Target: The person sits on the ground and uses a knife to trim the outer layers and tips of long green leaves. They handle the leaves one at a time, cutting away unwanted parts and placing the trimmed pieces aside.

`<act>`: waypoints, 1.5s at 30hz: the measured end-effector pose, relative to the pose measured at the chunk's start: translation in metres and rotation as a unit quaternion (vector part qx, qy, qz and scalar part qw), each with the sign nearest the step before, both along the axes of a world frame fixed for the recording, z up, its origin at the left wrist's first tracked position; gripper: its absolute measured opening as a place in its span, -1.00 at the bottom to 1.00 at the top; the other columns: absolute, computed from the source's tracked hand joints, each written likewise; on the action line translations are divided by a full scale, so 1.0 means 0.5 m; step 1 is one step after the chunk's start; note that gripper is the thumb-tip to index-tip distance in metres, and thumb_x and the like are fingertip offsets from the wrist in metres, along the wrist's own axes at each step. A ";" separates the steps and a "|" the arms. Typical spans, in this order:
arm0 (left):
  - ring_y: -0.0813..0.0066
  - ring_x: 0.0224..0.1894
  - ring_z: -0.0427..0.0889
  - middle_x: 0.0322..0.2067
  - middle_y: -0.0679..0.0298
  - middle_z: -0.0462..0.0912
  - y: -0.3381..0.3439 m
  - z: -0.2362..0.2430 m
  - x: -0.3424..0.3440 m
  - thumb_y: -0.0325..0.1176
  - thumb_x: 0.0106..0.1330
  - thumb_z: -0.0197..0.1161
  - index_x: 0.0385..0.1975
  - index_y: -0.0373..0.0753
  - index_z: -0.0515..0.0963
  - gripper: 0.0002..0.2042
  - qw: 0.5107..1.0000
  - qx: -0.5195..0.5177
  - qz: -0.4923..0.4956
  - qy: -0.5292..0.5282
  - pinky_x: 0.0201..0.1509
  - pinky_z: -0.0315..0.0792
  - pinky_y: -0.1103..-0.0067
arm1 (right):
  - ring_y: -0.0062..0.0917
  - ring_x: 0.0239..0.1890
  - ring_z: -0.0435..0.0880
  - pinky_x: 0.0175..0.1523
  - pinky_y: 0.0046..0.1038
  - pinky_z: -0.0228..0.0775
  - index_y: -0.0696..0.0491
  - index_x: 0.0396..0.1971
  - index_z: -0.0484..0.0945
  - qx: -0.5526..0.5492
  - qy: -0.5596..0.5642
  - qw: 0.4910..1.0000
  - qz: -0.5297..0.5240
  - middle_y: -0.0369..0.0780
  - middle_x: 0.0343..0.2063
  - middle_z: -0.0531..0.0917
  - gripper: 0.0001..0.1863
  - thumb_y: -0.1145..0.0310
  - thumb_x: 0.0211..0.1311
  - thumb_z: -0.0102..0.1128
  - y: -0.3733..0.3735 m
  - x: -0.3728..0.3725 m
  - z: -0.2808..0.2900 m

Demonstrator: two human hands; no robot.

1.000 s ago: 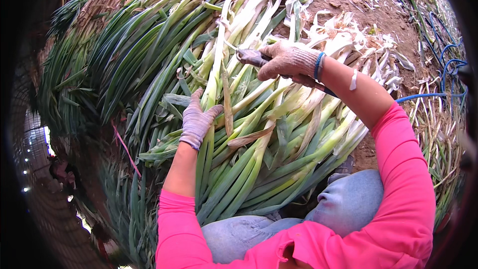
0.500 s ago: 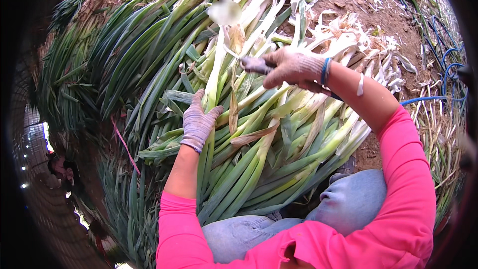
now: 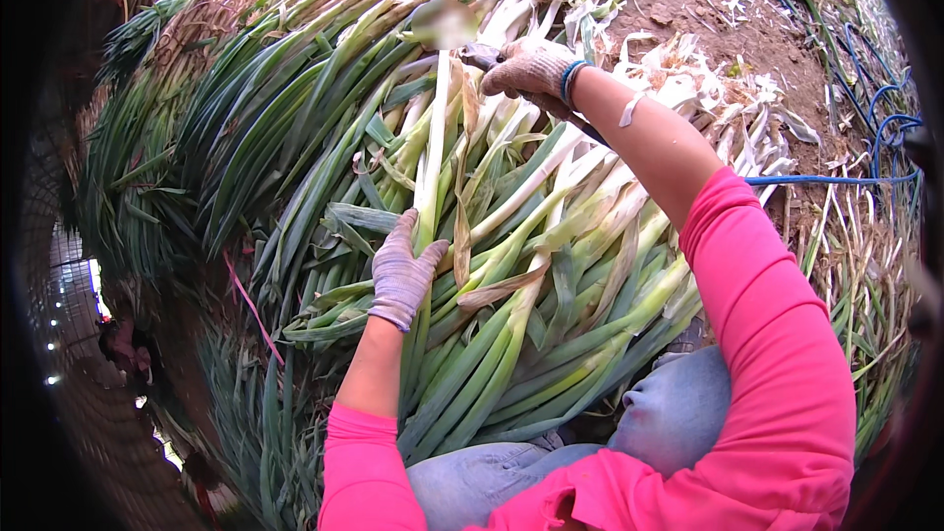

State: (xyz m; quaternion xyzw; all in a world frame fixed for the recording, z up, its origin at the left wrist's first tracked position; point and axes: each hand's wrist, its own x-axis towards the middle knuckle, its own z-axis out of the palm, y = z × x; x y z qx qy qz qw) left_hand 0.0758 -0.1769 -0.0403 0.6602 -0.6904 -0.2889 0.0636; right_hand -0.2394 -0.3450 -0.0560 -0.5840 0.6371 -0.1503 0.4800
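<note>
My left hand (image 3: 401,277), in a pale knitted glove, is closed around a long green onion (image 3: 432,152) where its white stem turns green. The stem points away from me, and a blurred patch hides its root end. In my gloved right hand (image 3: 531,71) is a dark grey air gun (image 3: 479,56), its front beside the upper end of that stem. A dark tube trails from the grip below my wrist. Under both hands lies a broad heap of green onions (image 3: 492,334), with dry brown leaves among them.
More green onions (image 3: 265,128) are piled at the far left. White peelings (image 3: 688,79) litter the brown soil (image 3: 688,15) at the upper right. A blue hose (image 3: 836,179) runs in from the right. A pink string (image 3: 251,305) lies left of my left hand.
My right hand has moved away from me and left with the air gun, up to the top of the held stem. My left hand has shifted slightly nearer and right, still gripping the green onion.
</note>
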 end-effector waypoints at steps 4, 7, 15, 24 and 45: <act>-0.01 0.05 0.65 0.01 -0.12 0.64 0.002 -0.010 0.009 -0.19 0.17 0.49 0.28 -0.35 0.43 -0.32 0.999 -0.024 -0.027 -0.031 0.20 0.48 0.33 | -0.27 -0.18 0.75 -0.02 -0.29 0.54 0.08 -0.13 0.70 -0.035 0.096 0.993 0.061 -0.04 -0.26 0.76 -0.38 -0.11 -0.10 0.41 0.043 0.015 0.040; -0.01 0.04 0.65 -0.02 -0.10 0.65 0.004 -0.022 0.006 -0.17 0.18 0.47 0.24 -0.35 0.47 -0.35 0.998 -0.045 -0.045 -0.006 0.19 0.48 0.32 | -0.41 -0.30 0.71 -0.12 -0.37 0.54 0.01 -0.14 0.67 -0.007 0.080 0.996 0.033 -0.15 -0.39 0.70 -0.47 -0.05 -0.04 0.39 0.060 -0.010 0.048; 0.01 -0.15 0.61 -0.30 0.04 0.61 0.074 0.019 -0.020 -0.11 0.27 0.34 0.15 -0.23 0.57 -0.51 0.957 -0.037 -0.287 0.003 -0.04 0.50 0.23 | -0.30 -0.25 0.70 -0.06 -0.28 0.50 -0.02 -0.12 0.66 0.044 0.021 0.981 0.190 -0.11 -0.38 0.70 -0.46 -0.02 -0.09 0.39 0.237 0.009 0.149; 0.10 -0.39 0.72 -0.40 0.06 0.72 -0.189 -0.042 -0.040 -0.17 0.40 0.26 0.15 -0.15 0.57 -0.62 0.940 -0.277 -0.185 -0.070 -0.28 0.57 0.27 | -0.35 -0.17 0.74 0.05 -0.34 0.53 -0.01 -0.01 0.66 0.020 0.109 0.988 -0.111 -0.12 -0.25 0.75 -0.36 -0.11 -0.05 0.41 0.128 -0.179 -0.029; -0.09 0.01 0.66 -0.10 -0.11 0.70 -0.274 -0.066 -0.068 0.21 0.38 0.10 0.03 -0.25 0.57 -0.41 0.940 0.032 -0.208 -0.269 0.15 0.49 0.19 | -0.64 -0.47 0.57 -0.31 -0.52 0.43 -0.03 -0.19 0.66 0.089 0.019 0.986 -0.139 -0.36 -0.50 0.64 -0.58 0.04 0.01 0.45 0.123 -0.169 -0.017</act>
